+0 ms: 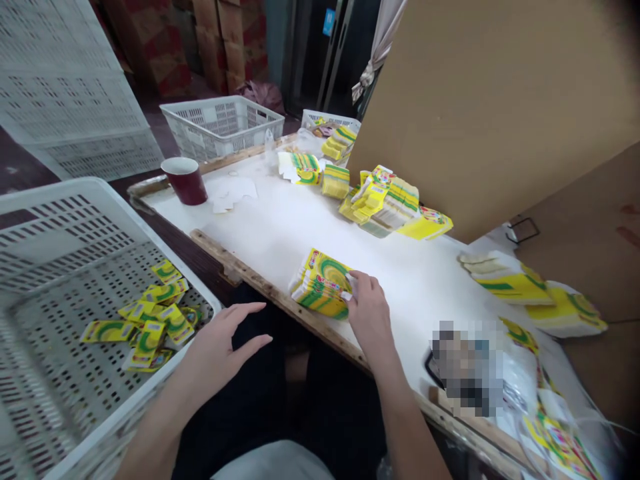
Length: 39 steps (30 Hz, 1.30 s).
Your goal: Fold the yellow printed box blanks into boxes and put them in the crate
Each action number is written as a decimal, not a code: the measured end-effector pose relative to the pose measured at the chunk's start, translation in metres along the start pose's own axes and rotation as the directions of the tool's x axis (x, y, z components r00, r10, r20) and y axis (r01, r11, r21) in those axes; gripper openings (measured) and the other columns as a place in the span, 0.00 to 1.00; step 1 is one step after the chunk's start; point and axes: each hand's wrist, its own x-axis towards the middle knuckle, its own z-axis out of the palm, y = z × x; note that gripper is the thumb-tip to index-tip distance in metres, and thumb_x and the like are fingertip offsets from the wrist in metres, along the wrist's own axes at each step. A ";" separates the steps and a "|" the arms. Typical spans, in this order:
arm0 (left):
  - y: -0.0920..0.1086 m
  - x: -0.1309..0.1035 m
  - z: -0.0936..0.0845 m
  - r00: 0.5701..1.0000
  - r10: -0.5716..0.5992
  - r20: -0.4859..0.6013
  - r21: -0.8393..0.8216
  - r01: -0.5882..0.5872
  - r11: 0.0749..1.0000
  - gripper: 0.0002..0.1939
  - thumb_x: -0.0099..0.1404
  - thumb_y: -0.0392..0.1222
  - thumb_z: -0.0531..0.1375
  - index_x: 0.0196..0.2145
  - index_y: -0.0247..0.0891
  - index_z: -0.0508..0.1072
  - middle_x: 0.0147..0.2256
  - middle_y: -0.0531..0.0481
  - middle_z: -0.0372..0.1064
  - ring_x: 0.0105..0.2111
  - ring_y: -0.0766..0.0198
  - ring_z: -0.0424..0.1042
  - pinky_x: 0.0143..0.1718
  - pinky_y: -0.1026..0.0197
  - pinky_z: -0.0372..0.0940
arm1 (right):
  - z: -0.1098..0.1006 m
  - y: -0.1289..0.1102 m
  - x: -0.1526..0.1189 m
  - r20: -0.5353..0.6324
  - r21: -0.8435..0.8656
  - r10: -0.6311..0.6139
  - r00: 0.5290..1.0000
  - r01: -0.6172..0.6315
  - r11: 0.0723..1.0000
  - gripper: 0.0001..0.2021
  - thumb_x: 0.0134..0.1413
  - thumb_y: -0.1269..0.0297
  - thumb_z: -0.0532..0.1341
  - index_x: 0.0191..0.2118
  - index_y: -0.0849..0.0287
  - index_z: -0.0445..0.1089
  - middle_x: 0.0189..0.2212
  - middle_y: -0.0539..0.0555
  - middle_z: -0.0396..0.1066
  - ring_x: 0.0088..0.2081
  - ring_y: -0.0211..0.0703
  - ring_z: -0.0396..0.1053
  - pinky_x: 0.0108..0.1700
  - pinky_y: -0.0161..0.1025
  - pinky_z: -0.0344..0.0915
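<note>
The yellow-and-green stack of printed packs (325, 287) lies lengthwise along the wooden edge (245, 267) of the white desk (270, 233). The right grip (370, 310), nearer, touches its right end; whether clasping, I cannot tell. The left grip (220, 343) is released.

Smooth white, rough timber and bright print

The surface (280, 220) looks smooth and white, with a soft sheen, while the strip (254, 278) along its near edge is rough, worn wood. Beside that strip, the carton stack (320, 283) is thin printed card with a slight gloss. Off the left end, the crate (90, 227) is matt white plastic, and the sachets (150, 340) in it look like shiny, creased film. Near the left corner, the cup (187, 187) is smooth; its material is unclear. The scraps (233, 193) beside it look like matt paper. Along the far edge, the panel (490, 113) is matt brown cardboard.
</note>
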 end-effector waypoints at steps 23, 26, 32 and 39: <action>0.031 -0.013 0.015 0.968 -0.051 0.247 -0.290 0.124 0.949 0.20 0.59 0.47 0.59 0.49 0.42 0.68 0.49 0.46 0.70 0.49 0.55 0.68 0.53 0.49 0.61 | 0.004 0.003 -0.004 -0.132 0.254 0.093 0.987 -0.057 0.965 0.18 0.47 0.77 0.56 0.46 0.60 0.58 0.38 0.56 0.65 0.37 0.46 0.66 0.40 0.44 0.65; 0.040 -0.014 0.027 0.971 0.010 0.238 -0.540 0.124 0.832 0.29 0.55 0.48 0.63 0.53 0.43 0.64 0.51 0.45 0.67 0.51 0.55 0.66 0.54 0.50 0.61 | 0.000 -0.006 -0.021 -0.091 0.600 0.115 0.989 -0.038 0.799 0.19 0.45 0.75 0.59 0.45 0.56 0.57 0.32 0.49 0.62 0.31 0.40 0.65 0.35 0.39 0.66; 0.071 0.000 0.040 0.944 -0.295 -0.152 -0.955 -0.063 0.290 0.27 0.57 0.65 0.52 0.42 0.39 0.65 0.36 0.46 0.68 0.37 0.57 0.70 0.37 0.54 0.68 | 0.008 -0.061 -0.079 0.273 0.897 -0.169 0.947 -0.188 0.400 0.19 0.42 0.76 0.60 0.41 0.53 0.59 0.31 0.47 0.65 0.30 0.36 0.66 0.32 0.32 0.66; 0.060 0.008 0.035 0.873 -0.449 -0.190 -0.956 -0.061 0.286 0.27 0.58 0.69 0.45 0.31 0.40 0.61 0.25 0.54 0.55 0.23 0.68 0.59 0.24 0.63 0.64 | 0.026 -0.077 -0.095 0.331 0.871 -0.200 0.922 -0.217 0.440 0.21 0.39 0.76 0.63 0.42 0.55 0.64 0.34 0.48 0.69 0.33 0.38 0.66 0.34 0.34 0.66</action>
